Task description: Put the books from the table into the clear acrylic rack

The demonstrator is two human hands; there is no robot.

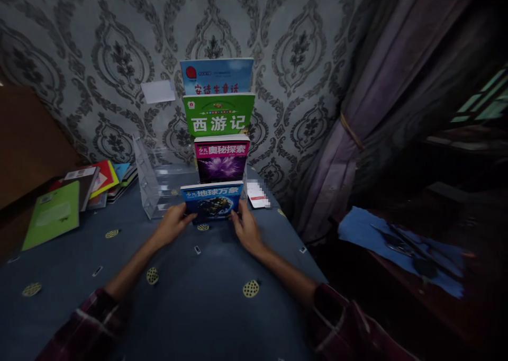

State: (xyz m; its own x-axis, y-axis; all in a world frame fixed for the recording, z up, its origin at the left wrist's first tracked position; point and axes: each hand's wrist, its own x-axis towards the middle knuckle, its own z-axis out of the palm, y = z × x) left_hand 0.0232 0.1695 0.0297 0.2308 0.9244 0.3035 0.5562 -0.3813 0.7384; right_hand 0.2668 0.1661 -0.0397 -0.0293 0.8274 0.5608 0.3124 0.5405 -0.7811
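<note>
Between my two hands is a blue book with a dark globe on its cover, held near the front of a clear tiered book stand. My left hand grips its left edge, thumb on the cover. On the opposite edge, my right hand is closed the same way. Behind it a pink and purple book stands on a higher tier. Above that come a green book and, at the top, a light blue book with red lettering. Whether the blue book's bottom rests on the stand, I cannot tell.
Several books lie in a pile at the left, a green one in front. A phone-like white object lies right of the stand. Patterned wall stands behind, a tied curtain to the right. Tools lie on blue cloth at far right.
</note>
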